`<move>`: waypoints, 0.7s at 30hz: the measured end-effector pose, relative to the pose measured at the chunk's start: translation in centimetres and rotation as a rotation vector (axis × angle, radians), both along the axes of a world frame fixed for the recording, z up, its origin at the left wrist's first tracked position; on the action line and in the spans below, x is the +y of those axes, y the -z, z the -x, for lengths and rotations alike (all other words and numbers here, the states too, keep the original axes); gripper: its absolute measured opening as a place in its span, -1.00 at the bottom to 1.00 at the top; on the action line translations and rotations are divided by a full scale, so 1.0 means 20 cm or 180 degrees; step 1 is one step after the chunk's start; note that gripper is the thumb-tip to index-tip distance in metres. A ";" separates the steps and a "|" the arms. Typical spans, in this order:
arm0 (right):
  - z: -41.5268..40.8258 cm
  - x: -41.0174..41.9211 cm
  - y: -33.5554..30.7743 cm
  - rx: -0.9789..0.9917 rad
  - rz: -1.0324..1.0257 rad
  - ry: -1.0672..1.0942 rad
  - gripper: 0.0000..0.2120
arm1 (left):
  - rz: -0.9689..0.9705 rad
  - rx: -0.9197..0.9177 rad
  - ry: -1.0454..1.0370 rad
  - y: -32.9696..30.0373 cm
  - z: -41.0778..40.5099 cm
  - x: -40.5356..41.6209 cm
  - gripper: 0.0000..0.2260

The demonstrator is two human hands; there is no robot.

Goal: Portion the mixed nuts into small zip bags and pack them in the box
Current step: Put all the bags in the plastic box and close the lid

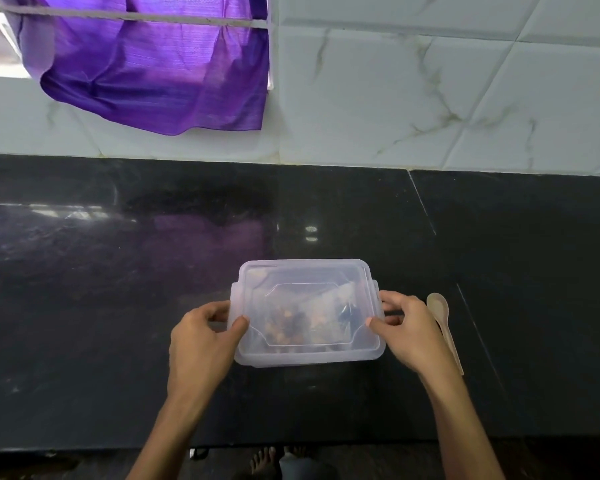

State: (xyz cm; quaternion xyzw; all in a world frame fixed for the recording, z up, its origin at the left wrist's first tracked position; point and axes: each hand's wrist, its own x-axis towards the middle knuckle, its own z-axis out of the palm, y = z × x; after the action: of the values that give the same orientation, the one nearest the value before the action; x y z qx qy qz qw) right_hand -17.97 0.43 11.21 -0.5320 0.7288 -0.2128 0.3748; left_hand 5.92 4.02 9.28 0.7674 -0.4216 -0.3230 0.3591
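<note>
Head view, looking down: the left hand point(201, 344) grips the left side of a translucent plastic box point(307, 313), thumb laid on the lid's left margin and the other fingers curled around the side clasp. The right hand point(411, 332) mirrors it on the right side, thumb on the lid point(309, 271), fingers wrapped round the right clasp. The lid sits on the box, covering it; whether the clasps are snapped down cannot be told. Through the cloudy plastic, small bags of mixed nuts point(291, 327) show as brown and dark patches, lying inside toward the middle and right of the box.

The box rests on a polished black stone countertop point(84, 306), near its front edge and about midway along it. Just beside the right hand, partly hidden behind it, a pale wooden spoon point(442, 317) lies on the countertop with its bowl pointing toward the back edge. Behind the back edge rises a wall of white marbled tiles point(430, 98), and a purple cloth point(153, 71) hangs over a line at the upper left. Bare feet point(262, 460) show below the front edge.
</note>
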 end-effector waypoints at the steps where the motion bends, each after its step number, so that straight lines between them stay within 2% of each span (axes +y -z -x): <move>1: 0.00 -0.01 0.00 0.0021 -0.0021 -0.0014 -0.55 | -0.0033 0.0002 0.0002 0.00 0.00 0.00 -0.72; 11: -0.01 -0.05 -0.05 0.0119 -0.0298 -0.0068 -0.53 | -0.0501 0.0098 0.0004 0.00 -0.03 -0.05 -0.76; 14: -0.01 -0.07 -0.07 0.0386 -0.0454 -0.0228 -0.55 | -0.0634 0.0081 0.0064 -0.01 -0.05 -0.07 -0.75; 21: -0.02 -0.19 -0.14 0.1179 -0.0946 -0.0856 -0.75 | -0.1059 -0.0144 0.0245 -0.06 -0.08 -0.15 -0.82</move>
State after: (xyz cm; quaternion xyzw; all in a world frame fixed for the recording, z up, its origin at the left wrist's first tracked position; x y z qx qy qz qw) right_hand -17.58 -3.41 14.05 -0.5930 0.7310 0.0491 0.3340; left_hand 7.49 0.95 10.50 0.8067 -0.3993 -0.3845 0.2050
